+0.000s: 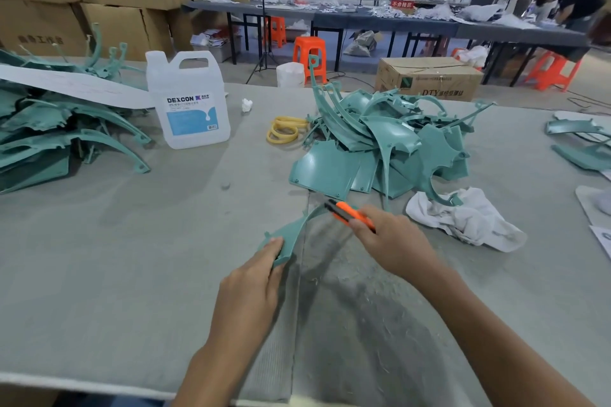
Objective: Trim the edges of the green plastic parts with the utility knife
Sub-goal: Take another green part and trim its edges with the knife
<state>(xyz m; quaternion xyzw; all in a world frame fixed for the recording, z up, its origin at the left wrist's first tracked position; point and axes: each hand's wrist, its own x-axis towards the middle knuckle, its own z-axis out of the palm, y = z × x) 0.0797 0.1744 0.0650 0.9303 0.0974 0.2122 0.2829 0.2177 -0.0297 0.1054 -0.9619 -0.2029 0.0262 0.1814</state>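
Your left hand (254,277) holds the near end of a curved green part (297,228) over the worktop (132,258), its fingers (272,249) pinching the edge. Your right hand (393,241) grips the orange knife (347,212), fingers wrapped round the handle, and the knife's tip meets the far end of the part. Just behind lies a pile (380,142) of green parts, with a white rag (463,218) beside your right hand. A second heap (66,129) sits at the far left next to a clear jug (188,99). Yellow bands (286,130) lie between jug and pile.
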